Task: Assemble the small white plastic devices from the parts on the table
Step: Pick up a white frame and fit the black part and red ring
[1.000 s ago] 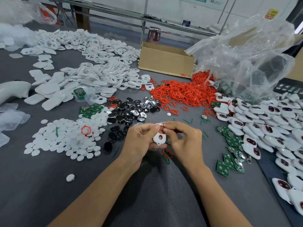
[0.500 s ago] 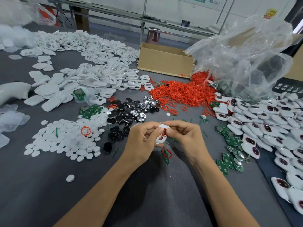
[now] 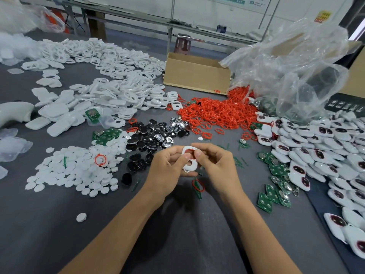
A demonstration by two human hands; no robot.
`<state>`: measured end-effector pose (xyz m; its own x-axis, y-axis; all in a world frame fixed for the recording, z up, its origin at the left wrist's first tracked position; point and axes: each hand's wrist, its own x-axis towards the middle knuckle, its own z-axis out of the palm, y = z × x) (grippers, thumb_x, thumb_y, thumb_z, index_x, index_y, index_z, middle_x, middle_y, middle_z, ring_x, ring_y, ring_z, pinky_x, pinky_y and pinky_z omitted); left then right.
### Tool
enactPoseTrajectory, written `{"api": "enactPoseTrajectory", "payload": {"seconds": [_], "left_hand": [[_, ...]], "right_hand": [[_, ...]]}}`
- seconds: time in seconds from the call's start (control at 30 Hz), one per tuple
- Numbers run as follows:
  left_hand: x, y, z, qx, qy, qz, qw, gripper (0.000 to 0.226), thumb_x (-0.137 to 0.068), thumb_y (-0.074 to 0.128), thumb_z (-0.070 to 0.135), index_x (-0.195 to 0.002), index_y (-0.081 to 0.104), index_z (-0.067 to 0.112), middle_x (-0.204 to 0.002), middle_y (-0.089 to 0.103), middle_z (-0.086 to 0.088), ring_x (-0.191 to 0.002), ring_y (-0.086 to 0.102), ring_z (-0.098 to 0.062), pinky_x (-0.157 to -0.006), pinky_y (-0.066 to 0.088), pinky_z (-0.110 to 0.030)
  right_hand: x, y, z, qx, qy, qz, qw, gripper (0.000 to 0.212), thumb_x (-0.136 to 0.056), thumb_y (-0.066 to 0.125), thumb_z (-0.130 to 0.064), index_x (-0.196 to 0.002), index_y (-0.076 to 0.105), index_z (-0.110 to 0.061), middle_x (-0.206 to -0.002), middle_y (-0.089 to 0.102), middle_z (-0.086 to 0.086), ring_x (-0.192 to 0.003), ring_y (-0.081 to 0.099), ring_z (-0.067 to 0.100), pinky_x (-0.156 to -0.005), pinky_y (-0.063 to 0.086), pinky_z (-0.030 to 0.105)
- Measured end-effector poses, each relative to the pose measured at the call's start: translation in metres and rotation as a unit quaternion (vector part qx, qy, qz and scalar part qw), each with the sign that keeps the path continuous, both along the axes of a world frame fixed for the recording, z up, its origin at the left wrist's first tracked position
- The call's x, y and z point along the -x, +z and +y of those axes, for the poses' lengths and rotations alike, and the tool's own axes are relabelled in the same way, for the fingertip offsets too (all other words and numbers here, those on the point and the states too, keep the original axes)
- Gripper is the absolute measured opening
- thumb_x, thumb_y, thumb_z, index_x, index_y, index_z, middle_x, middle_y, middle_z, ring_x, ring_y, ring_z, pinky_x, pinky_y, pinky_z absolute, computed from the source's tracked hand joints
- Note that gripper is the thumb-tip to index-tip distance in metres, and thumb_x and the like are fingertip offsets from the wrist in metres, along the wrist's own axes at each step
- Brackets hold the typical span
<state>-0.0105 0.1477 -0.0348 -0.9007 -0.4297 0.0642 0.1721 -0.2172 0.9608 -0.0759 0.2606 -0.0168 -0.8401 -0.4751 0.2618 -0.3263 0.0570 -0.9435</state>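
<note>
A small white plastic shell (image 3: 190,159) with two openings is held above the grey table, a red ring sitting at its upper opening. My left hand (image 3: 168,167) grips the shell from the left, thumb pressed on its face. My right hand (image 3: 215,165) pinches its upper right edge with thumb and forefinger. A loose red ring (image 3: 198,185) lies on the table just below my hands. Piles of parts surround them: red rings (image 3: 215,113), black and silver buttons (image 3: 152,137), white discs (image 3: 79,171), white shells (image 3: 110,95), green circuit boards (image 3: 276,186).
Assembled white devices with dark windows (image 3: 324,155) are heaped at the right. A cardboard box (image 3: 195,76) and a crumpled clear plastic bag (image 3: 292,70) stand at the back. A white handle-shaped object (image 3: 13,113) lies at the far left. A single white disc (image 3: 81,217) lies near the front.
Both hands have turned the white shell between them; its face with the two openings now shows again, after being edge-on half a second ago. The hands stay in the same place.
</note>
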Motion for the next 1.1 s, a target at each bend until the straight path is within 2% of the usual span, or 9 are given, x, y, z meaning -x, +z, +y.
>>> {"api": "enactPoseTrajectory", "payload": {"seconds": [0.17, 0.33, 0.4, 0.53, 0.63, 0.77, 0.83, 0.93, 1.1], "left_hand": [[0.001, -0.002, 0.004, -0.019, 0.039, 0.010, 0.999, 0.012, -0.091, 0.063, 0.006, -0.103, 0.062, 0.005, -0.090, 0.073, -0.012, -0.076, 0.072, -0.017, -0.065, 0.059, -0.026], [0.001, -0.003, 0.007, 0.119, 0.020, 0.018, 0.993, 0.038, -0.084, 0.069, -0.004, -0.117, 0.060, 0.014, -0.108, 0.070, 0.003, -0.093, 0.069, -0.005, -0.081, 0.053, -0.017], [0.001, -0.004, 0.008, 0.119, 0.006, 0.001, 0.993, 0.043, -0.081, 0.071, -0.003, -0.118, 0.060, 0.016, -0.108, 0.070, 0.003, -0.094, 0.069, -0.007, -0.083, 0.054, -0.020], [0.000, -0.004, 0.003, 0.071, 0.021, -0.009, 0.997, 0.035, -0.081, 0.072, -0.004, -0.109, 0.064, 0.016, -0.101, 0.072, -0.007, -0.088, 0.070, -0.017, -0.073, 0.059, -0.028], [0.000, -0.006, 0.004, 0.091, 0.017, 0.006, 0.996, 0.037, -0.084, 0.069, -0.003, -0.104, 0.064, 0.027, -0.092, 0.073, 0.000, -0.080, 0.069, -0.006, -0.066, 0.057, -0.021], [0.002, -0.010, 0.012, 0.147, 0.032, -0.017, 0.988, 0.063, -0.083, 0.072, 0.008, -0.140, 0.047, 0.016, -0.098, 0.069, 0.007, -0.088, 0.063, -0.001, -0.084, 0.056, -0.027], [0.003, -0.010, 0.009, 0.137, 0.052, -0.002, 0.989, 0.043, -0.086, 0.066, 0.001, -0.125, 0.059, 0.018, -0.091, 0.069, 0.015, -0.085, 0.063, -0.004, -0.083, 0.055, -0.026], [0.005, -0.008, 0.004, 0.035, 0.028, -0.007, 0.999, 0.033, -0.087, 0.062, -0.007, -0.100, 0.063, 0.023, -0.100, 0.072, 0.002, -0.091, 0.067, -0.015, -0.087, 0.057, -0.042], [0.010, -0.017, 0.010, 0.131, 0.029, -0.030, 0.990, 0.017, -0.075, 0.066, 0.013, -0.077, 0.053, 0.023, -0.070, 0.060, 0.012, -0.069, 0.057, -0.011, -0.075, 0.055, -0.039]], "right_hand": [[0.001, 0.000, 0.001, 0.016, -0.027, -0.014, 0.999, 0.021, -0.085, 0.066, 0.000, -0.082, 0.071, -0.020, -0.073, 0.073, -0.007, -0.066, 0.064, 0.003, -0.065, 0.050, 0.016], [0.002, -0.002, 0.001, 0.038, -0.060, -0.046, 0.996, 0.004, -0.082, 0.072, -0.008, -0.082, 0.071, -0.012, -0.074, 0.073, 0.007, -0.066, 0.066, 0.015, -0.064, 0.053, 0.029], [0.002, -0.002, 0.001, 0.037, -0.049, -0.050, 0.997, 0.004, -0.081, 0.075, -0.011, -0.081, 0.072, -0.009, -0.071, 0.073, 0.008, -0.062, 0.065, 0.014, -0.057, 0.052, 0.024], [0.002, 0.000, 0.003, -0.007, -0.010, -0.028, 1.000, 0.008, -0.083, 0.071, -0.009, -0.081, 0.074, -0.016, -0.073, 0.074, 0.005, -0.062, 0.064, 0.010, -0.057, 0.049, 0.019], [0.001, 0.003, 0.002, -0.015, -0.004, -0.015, 1.000, 0.014, -0.084, 0.069, -0.005, -0.084, 0.075, -0.018, -0.075, 0.075, 0.004, -0.065, 0.064, 0.010, -0.061, 0.051, 0.021], [-0.004, 0.007, -0.006, -0.034, -0.068, 0.018, 0.997, 0.007, -0.078, 0.076, -0.010, -0.077, 0.076, -0.018, -0.066, 0.072, 0.000, -0.058, 0.065, 0.011, -0.055, 0.051, 0.023], [-0.005, 0.014, -0.012, -0.091, -0.061, 0.058, 0.992, 0.011, -0.080, 0.076, -0.017, -0.070, 0.074, -0.019, -0.057, 0.068, -0.004, -0.050, 0.059, 0.007, -0.052, 0.046, 0.021], [0.007, 0.029, -0.027, -0.225, -0.111, 0.215, 0.944, 0.033, -0.089, 0.065, -0.032, -0.061, 0.064, -0.016, -0.053, 0.061, -0.001, -0.053, 0.056, 0.015, -0.056, 0.045, 0.032], [0.027, 0.050, -0.083, -0.455, -0.001, 0.265, 0.850, 0.011, -0.080, 0.068, -0.017, -0.090, 0.072, -0.020, -0.095, 0.071, 0.005, -0.090, 0.065, 0.028, -0.078, 0.053, 0.037]]}}
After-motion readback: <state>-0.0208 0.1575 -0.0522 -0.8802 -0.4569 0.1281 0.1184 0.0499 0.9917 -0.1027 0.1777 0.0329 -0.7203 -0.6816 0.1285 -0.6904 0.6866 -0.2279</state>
